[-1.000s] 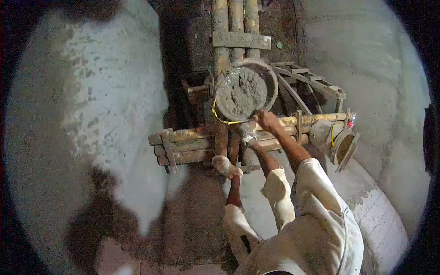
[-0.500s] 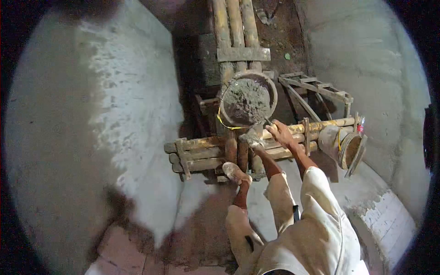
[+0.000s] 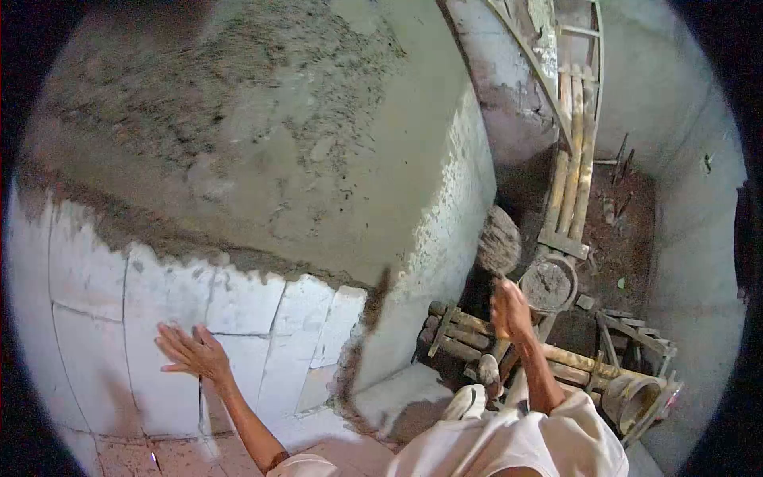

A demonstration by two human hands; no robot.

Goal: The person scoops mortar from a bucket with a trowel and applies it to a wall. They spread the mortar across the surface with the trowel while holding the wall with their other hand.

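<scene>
My right hand is wrapped round the handle of a trowel, lifted near the mortar bucket. A grey heap of mortar covers the trowel's blade. My left hand is open with its fingers spread, holding nothing; it overlaps the white block wall in this view. Above those bare blocks spreads grey plaster, rough and dark in the middle and smoother toward the right. The round bucket with grey mortar in it stands on the bamboo staging, just right of my right hand.
Bamboo poles run away from me, crossed by a nearer pole platform around my feet. A second bucket lies tipped at the right. Beside it stands a wooden frame. Plastered walls close in the right side.
My view has swung left to the plastered wall. My right hand has risen from the bucket with the trowel, now loaded with mortar. My left hand has come into view, open.
</scene>
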